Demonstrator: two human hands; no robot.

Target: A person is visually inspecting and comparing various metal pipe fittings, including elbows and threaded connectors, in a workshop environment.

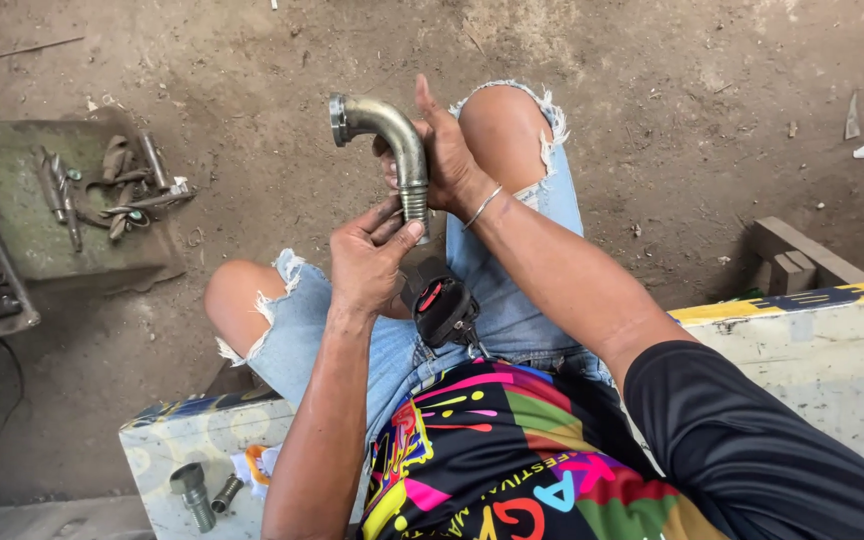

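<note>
Bent metal pipe [389,135] held up over the knees, gripped tight in right hand [447,155] to keep steady. Left hand [370,262] pinching ribbed bottom end, fingers curled shut.

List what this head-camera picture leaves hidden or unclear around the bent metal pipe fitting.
- Bent grey metal pipe fitting: its ribbed lower end is covered by the left hand and right hand.
- Black device with red trim: partly behind the left wrist; kind unclear.
- Metal tools on the green tray: too small to identify.
- Two small metal fittings: near the bottom edge, detail unclear.
</note>
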